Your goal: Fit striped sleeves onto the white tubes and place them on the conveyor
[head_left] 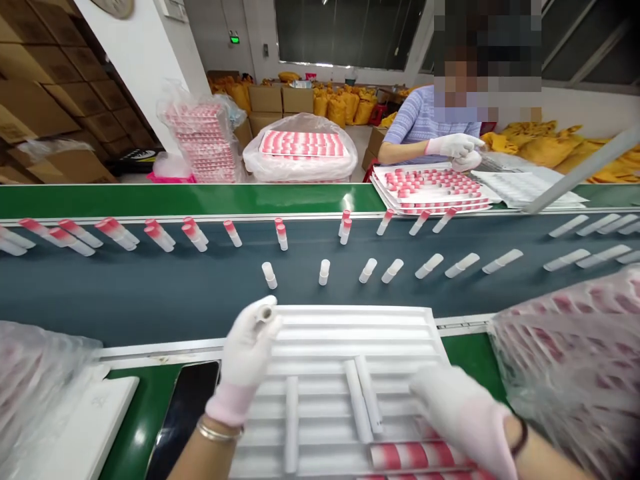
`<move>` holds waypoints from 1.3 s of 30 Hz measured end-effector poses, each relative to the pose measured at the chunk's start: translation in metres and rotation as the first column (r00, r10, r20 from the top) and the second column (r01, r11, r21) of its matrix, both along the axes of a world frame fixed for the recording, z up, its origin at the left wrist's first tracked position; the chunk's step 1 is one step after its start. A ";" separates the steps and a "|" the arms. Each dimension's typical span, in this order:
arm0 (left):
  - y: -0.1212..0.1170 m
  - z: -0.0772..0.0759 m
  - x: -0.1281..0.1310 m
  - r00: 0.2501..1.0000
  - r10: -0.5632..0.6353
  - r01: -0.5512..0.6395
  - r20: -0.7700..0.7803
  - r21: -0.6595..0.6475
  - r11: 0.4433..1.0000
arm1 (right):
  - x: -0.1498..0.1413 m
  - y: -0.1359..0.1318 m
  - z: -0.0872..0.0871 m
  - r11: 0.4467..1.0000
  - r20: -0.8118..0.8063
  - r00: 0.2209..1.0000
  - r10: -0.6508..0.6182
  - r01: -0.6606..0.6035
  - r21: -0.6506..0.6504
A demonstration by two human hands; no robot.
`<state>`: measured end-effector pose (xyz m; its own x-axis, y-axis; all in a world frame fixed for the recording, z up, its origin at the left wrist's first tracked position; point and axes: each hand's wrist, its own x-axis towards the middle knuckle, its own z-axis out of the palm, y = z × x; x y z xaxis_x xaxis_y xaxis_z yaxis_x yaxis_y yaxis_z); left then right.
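1. Head view, your left hand [249, 357]: your gloved fingers are closed around a small white tube [267, 312], its round end showing, above the left edge of the ridged white tray [320, 393].
2. Head view, your right hand [457, 403]: it is blurred over the tray's right side, just beside the red-and-white tubes [415, 456] lying along the near ridges; you cannot tell whether its fingers grip anything.
3. Head view, in the tray: three loose white tubes [291, 427] lie across the ridges between your hands, two of them side by side.
4. Head view, around you: a dark phone [183, 420] lies left of the tray. Beyond it, the belt [200, 293] carries short white pieces [324, 272] in the nearer row and red-topped pieces [232, 233] farther off. Across it, a co-worker's gloved hands [456, 148] are above a tray of red-and-white pieces [435, 183].
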<state>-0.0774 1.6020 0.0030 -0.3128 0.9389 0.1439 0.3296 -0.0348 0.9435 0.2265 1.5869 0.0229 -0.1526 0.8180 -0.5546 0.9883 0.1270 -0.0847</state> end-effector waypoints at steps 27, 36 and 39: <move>-0.036 0.046 0.072 0.779 -0.539 0.557 -0.320 -0.042 0.830 | -0.038 0.015 0.077 0.838 -0.727 0.440 0.526 -0.125 0.531; -0.048 0.038 0.077 0.910 -0.369 0.403 -0.189 0.200 0.893 | -0.070 -0.007 0.068 0.892 -0.952 0.208 0.223 0.352 0.285; -0.051 0.040 0.078 0.915 -0.375 0.398 -0.150 0.167 0.902 | -0.070 -0.005 0.073 0.914 -0.955 0.206 0.215 0.302 0.271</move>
